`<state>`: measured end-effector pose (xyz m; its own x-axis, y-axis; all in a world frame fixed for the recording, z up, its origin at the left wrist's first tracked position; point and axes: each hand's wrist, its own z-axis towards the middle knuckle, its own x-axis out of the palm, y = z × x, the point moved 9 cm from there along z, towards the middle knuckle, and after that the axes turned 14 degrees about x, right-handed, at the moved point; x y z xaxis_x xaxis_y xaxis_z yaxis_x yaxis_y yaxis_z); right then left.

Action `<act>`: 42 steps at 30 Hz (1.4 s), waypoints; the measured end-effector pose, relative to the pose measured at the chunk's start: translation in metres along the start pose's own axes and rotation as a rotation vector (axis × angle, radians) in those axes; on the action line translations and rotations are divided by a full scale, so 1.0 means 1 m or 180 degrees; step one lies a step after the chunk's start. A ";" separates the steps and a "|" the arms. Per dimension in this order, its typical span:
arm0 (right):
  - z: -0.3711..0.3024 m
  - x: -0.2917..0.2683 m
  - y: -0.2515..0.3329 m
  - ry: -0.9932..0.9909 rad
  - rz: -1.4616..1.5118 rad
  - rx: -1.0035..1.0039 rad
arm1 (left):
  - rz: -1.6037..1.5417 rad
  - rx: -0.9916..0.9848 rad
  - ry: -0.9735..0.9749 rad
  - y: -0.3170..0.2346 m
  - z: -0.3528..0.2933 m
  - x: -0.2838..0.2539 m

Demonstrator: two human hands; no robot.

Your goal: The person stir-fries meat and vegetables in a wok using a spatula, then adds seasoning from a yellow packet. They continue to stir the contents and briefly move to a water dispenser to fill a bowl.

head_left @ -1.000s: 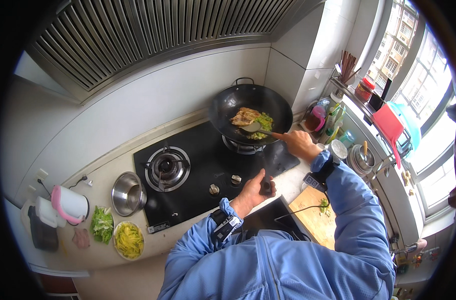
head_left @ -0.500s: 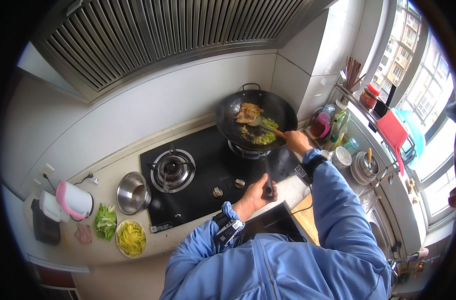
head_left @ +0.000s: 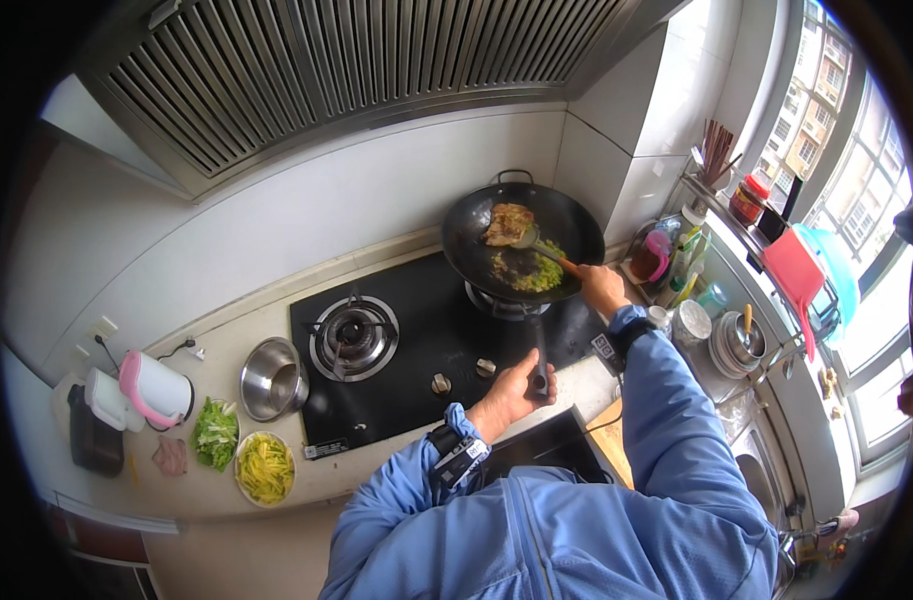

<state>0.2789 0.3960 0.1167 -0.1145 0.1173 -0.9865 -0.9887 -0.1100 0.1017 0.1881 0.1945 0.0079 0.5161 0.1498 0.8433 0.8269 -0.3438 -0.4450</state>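
We hold the wok (head_left: 581,228) w/ our L hand (head_left: 509,394), which is closed round its long blk handle (head_left: 541,362), thumb along the side; our R hand (head_left: 604,290) grips the wooden end of the spatula (head_left: 551,254), whose blade dips into the wok; the wok sits over the R burner (head_left: 507,306) of the blk hob (head_left: 417,285); in it we see a browned slab (head_left: 510,224) toward the far L side & chopped greens (head_left: 542,276) nearer us; the blade is at the slab's near R edge, tho we can't tell if it's under it; the L burner (head_left: 355,338) has nothing on it; two knobs (head_left: 441,383) are near our L hand; L of the hob we've a steel bowl (head_left: 274,380), then a plate (head_left: 241,484) of yellow strips (head_left: 266,468), leafy veg (head_left: 217,434) just beside it, & a pink piece (head_left: 171,457) on the counter (head_left: 192,500); R of the wok, a rack (head_left: 712,200) bears a red-lidded jar (head_left: 749,200) & chopsticks (head_left: 717,150); the board (head_left: 611,442) is partly hidden by our R sleeve (head_left: 677,420).
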 end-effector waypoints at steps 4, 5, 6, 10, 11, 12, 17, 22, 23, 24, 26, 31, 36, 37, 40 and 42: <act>-0.002 -0.012 -0.004 -0.0321 0.0165 -0.0136 | -0.0048 0.0007 0.0050 -0.001 0.000 0.001; -0.001 -0.016 -0.005 -0.0366 0.0105 -0.0142 | -0.0049 0.0051 0.0101 -0.002 0.000 0.002; -0.001 -0.022 -0.005 -0.0484 0.0036 -0.0194 | -0.0028 0.0064 0.0094 -0.002 0.000 0.002; 0.002 -0.035 0.009 -0.0506 -0.0276 -0.0399 | -0.0052 -0.0033 -0.0010 0.001 0.000 -0.001; 0.000 -0.041 0.016 -0.0569 -0.0301 -0.0496 | -0.0036 -0.0004 0.0043 -0.001 0.000 0.001; -0.002 -0.045 0.022 -0.0599 -0.0353 -0.0555 | -0.0012 0.0010 0.0062 -0.001 0.000 0.001; -0.020 -0.066 0.055 -0.0735 -0.0665 -0.1056 | -0.0071 -0.0049 0.0120 0.000 0.000 0.003; -0.031 -0.078 0.079 -0.0805 -0.1051 -0.1173 | -0.0160 -0.0099 -0.0087 0.001 0.000 -0.001; -0.033 -0.081 0.083 -0.0814 -0.1073 -0.1208 | -0.0134 -0.0091 -0.0015 0.000 0.000 0.001; -0.035 -0.083 0.085 -0.0779 -0.1082 -0.1199 | -0.0118 -0.0107 -0.0010 0.001 -0.001 0.001; -0.040 -0.089 0.089 -0.0743 -0.1161 -0.1237 | -0.0154 -0.0127 0.0014 0.000 -0.001 0.001; -0.039 -0.102 0.094 -0.0682 -0.1152 -0.1175 | -0.0258 -0.0143 -0.0036 0.000 -0.001 -0.001; -0.035 -0.087 0.108 -0.0637 -0.1143 -0.1357 | -0.0384 -0.0160 -0.0004 0.001 0.000 0.001; -0.034 -0.082 0.110 -0.0591 -0.1129 -0.1363 | -0.0372 -0.0175 -0.0066 0.001 0.000 -0.001; -0.029 -0.071 0.114 -0.0591 -0.1256 -0.1323 | -0.0390 -0.0144 -0.0074 0.000 -0.002 0.000; -0.027 -0.066 0.117 -0.0594 -0.1379 -0.1348 | -0.0384 -0.0180 0.0036 -0.001 -0.003 0.004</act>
<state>0.1739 0.3484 0.1900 0.2348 0.4048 -0.8837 -0.8296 -0.3903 -0.3992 0.1886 0.1924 0.0128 0.4110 0.1827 0.8932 0.8687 -0.3756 -0.3229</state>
